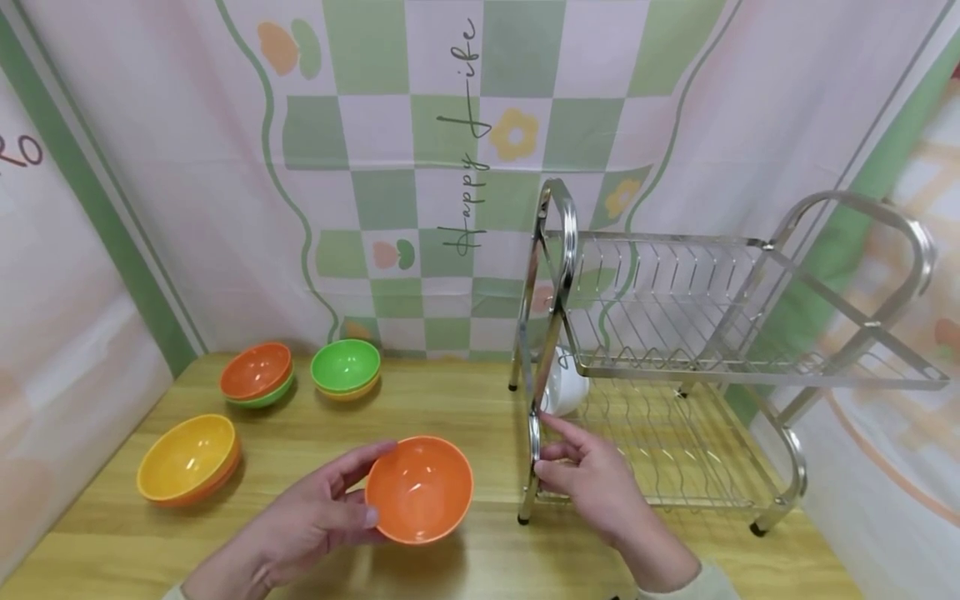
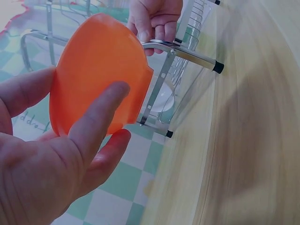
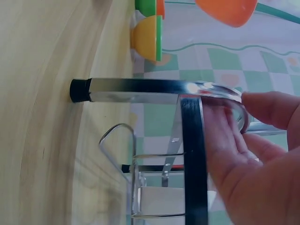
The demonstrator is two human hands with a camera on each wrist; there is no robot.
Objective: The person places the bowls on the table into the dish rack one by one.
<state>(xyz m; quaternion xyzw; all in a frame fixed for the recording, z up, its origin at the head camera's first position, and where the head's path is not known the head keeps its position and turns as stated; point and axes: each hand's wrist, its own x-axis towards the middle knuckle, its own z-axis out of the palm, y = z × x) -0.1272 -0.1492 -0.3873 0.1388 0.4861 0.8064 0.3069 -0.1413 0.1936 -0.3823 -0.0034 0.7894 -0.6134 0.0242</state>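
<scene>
My left hand holds an orange bowl by its left side, thumb at the near rim and fingers at the far side. The left wrist view shows the outside of this bowl, with fingers spread against it. At the right, my right hand grips the lower left side frame of a two-tier metal dish rack. Thumb and fingers curl around the bent tube in the right wrist view. A white bowl stands tilted on the rack's lower tier, at its left end, just behind that hand.
Three small bowl stacks stand at the left: a yellow bowl on orange, a red-orange bowl on green, and a green bowl on yellow. All rest on a wooden table backed by a patterned curtain.
</scene>
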